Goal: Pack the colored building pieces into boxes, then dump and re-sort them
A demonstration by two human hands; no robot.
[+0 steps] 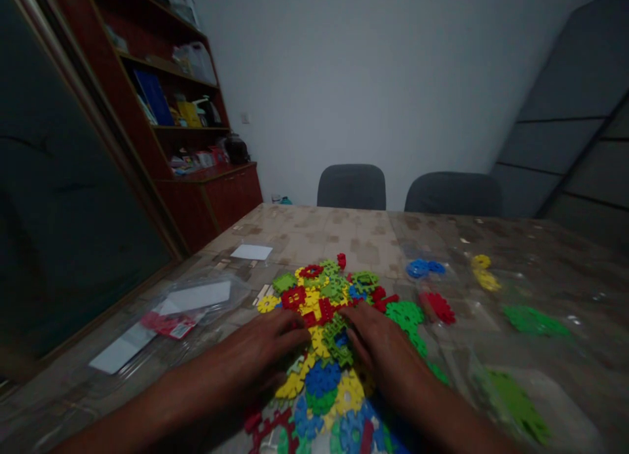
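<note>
A heap of flat plastic building pieces (323, 377), shaped like gears and toothed squares in red, yellow, green and blue, lies on the table before me. My left hand (270, 342) rests at the heap's left side, fingers apart and pointing to the right, with nothing visible in them. On the other side, my right hand (376, 336) reaches over the heap with its fingers and thumb spread. Its fingertips are at a light green toothed piece (337, 333) near red ones; no firm hold shows. The undersides of both hands are hidden.
Clear plastic trays on the right hold blue pieces (422, 268), yellow pieces (484, 274), a red gear piece (441, 308), green pieces (535, 321) and light green pieces (518, 405). Plastic packaging (196, 297) with white cards lies left. Two chairs (351, 187) stand beyond the table.
</note>
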